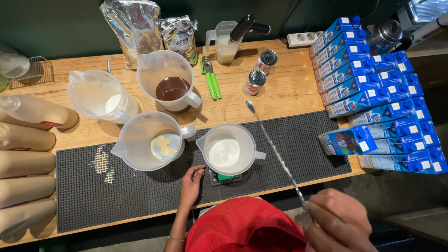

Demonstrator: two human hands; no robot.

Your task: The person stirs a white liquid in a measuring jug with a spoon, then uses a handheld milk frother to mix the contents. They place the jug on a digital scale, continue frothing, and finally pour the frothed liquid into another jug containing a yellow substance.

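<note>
wooden counter (289,91) against a dark green wall (60,23), bright even light

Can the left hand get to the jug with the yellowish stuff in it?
Probably yes. The left hand rests on the black mat just below the jug with yellowish liquid. Only bare mat lies between them, and the hand holds nothing.

Red garment, thin bracelet (176,239) (left wrist), bare forearms

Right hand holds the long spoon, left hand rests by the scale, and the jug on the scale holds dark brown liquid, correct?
Not quite. In the head view the jug on the scale holds white liquid. Right hand does hold the spoon; left hand rests by the scale.
</note>
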